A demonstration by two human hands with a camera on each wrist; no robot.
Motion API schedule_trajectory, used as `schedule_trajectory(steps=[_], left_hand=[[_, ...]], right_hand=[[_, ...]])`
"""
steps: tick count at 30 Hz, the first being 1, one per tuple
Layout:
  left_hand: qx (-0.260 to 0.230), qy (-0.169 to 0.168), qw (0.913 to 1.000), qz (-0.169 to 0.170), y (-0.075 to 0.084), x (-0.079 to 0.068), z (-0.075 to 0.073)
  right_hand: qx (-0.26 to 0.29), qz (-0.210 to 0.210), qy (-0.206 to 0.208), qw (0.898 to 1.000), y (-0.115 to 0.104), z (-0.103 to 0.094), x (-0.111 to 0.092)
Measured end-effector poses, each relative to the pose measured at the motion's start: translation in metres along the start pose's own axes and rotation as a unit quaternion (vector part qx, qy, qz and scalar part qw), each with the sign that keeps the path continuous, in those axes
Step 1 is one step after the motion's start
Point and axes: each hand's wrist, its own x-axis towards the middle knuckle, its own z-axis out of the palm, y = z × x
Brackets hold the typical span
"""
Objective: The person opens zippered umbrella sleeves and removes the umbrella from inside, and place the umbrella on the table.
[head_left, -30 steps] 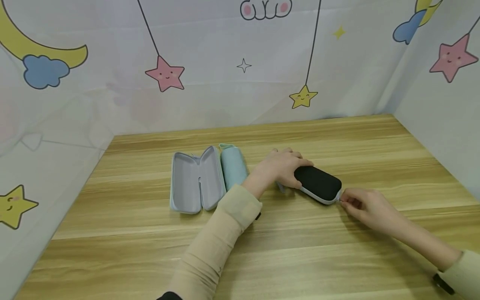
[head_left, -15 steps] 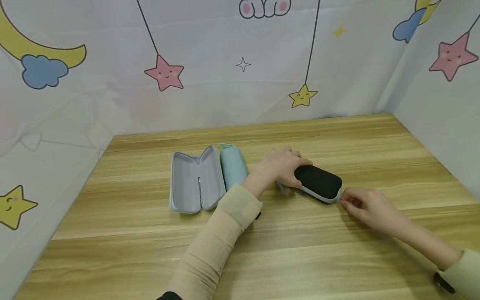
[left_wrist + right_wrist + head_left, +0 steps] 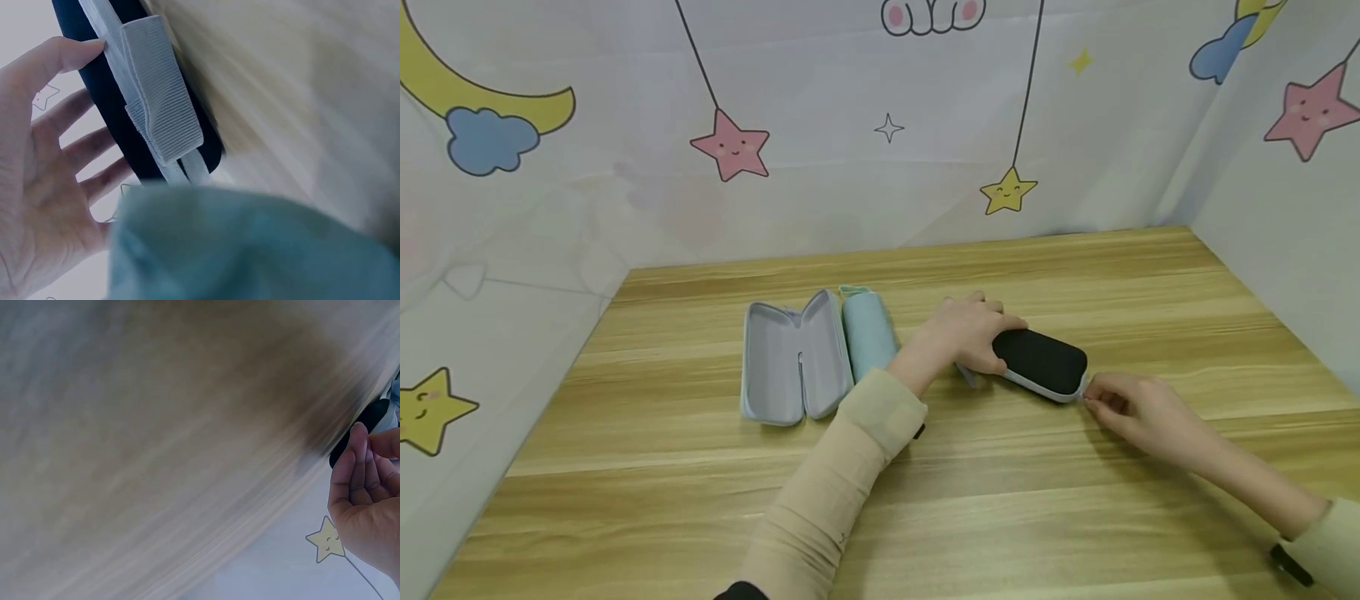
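A black zip case (image 3: 1043,362) with a pale grey zipper band lies on the table, right of centre. My left hand (image 3: 966,332) grips its left end. In the left wrist view, the thumb (image 3: 81,55) presses near the zipper band, and a grey ribbed loop (image 3: 162,87) hangs at that end. My right hand (image 3: 1138,417) is at the case's right end, thumb and index finger pinched on what looks like the zipper pull (image 3: 1083,395). The pull is mostly hidden by the fingertips; the right wrist view shows the pinched fingers (image 3: 357,440) in front of the case.
Left of my left forearm, an open case with a grey lining (image 3: 772,367) lies spread on the table (image 3: 1037,517). Beside it is a closed light-blue case (image 3: 868,329) with a small loop. A printed cloth (image 3: 820,208) stands behind the table.
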Motion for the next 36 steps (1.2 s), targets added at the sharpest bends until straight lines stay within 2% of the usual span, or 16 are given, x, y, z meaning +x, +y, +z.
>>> schedule_trajectory(steps=[18,28,32,36], left_hand=[[0.023,-0.010,0.9991,-0.034,0.009,0.003,-0.004],[0.020,0.003,0.9988,-0.044,0.014,0.002,-0.001],[-0.015,0.001,0.9992,-0.038,0.009,-0.001,0.000],[-0.094,-0.009,0.9947,-0.040,-0.002,-0.007,0.000]], right_hand=[[0.000,0.000,0.005,1.000,0.002,0.000,0.000],[-0.016,-0.001,0.010,1.000,0.002,-0.003,0.000],[-0.019,0.019,0.001,1.000,0.000,-0.003,0.001],[-0.020,0.035,-0.003,0.999,-0.001,-0.004,0.000]])
